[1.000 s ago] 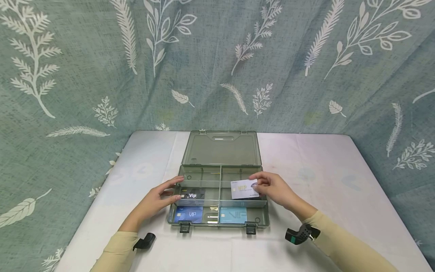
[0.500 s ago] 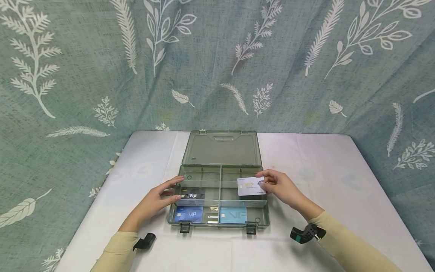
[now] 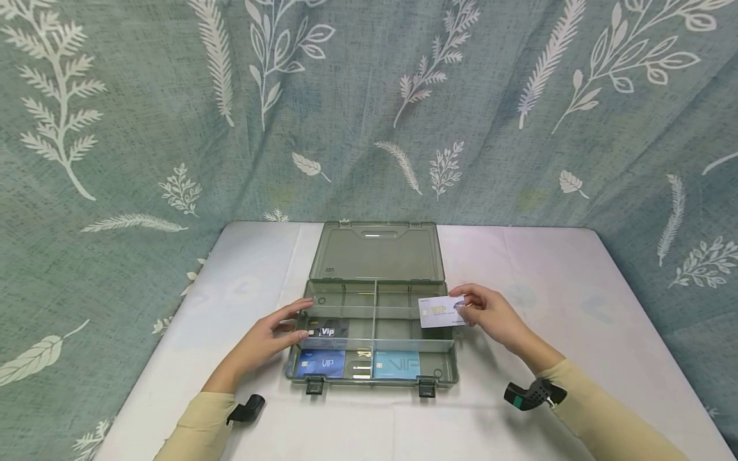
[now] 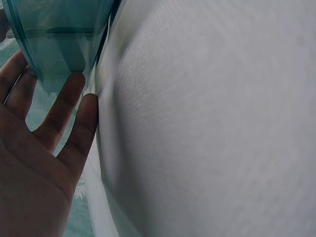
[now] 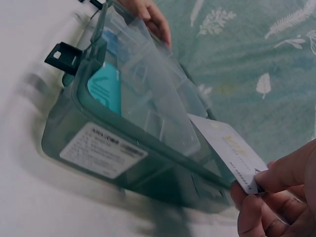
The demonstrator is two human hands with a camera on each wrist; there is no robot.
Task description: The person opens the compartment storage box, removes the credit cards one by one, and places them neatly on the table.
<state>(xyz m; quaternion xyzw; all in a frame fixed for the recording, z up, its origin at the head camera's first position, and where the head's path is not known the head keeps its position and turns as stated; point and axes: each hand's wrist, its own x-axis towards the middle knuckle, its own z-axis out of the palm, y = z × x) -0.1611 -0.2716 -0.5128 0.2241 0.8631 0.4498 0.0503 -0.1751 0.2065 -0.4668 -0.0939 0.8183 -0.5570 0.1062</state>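
A white card with gold VIP lettering (image 3: 438,312) is pinched at its right end between the thumb and fingers of my right hand (image 3: 497,320). It overlaps the right wall of a grey-green see-through plastic box (image 3: 369,382) and its middle right compartment. In the right wrist view the card (image 5: 228,148) is tilted close over the box rim. My left hand (image 3: 266,336) rests against the box's left side, fingers extended; the left wrist view shows those fingers (image 4: 66,106) straight at the box wall. Inside lie a black Vip card (image 3: 327,328), a blue VIP card (image 3: 321,363) and a light blue card (image 3: 396,365).
The box lid (image 3: 377,251) lies folded back behind it. Two dark latches stick out at the front, one of them the right latch (image 3: 426,388). A white cloth (image 3: 553,288) covers the table, and a green leaf-patterned curtain (image 3: 357,96) hangs behind and beside it.
My right hand has moved right and slightly back, carrying the white card from over the middle right compartment to the box's right wall. The left hand has stayed in place.
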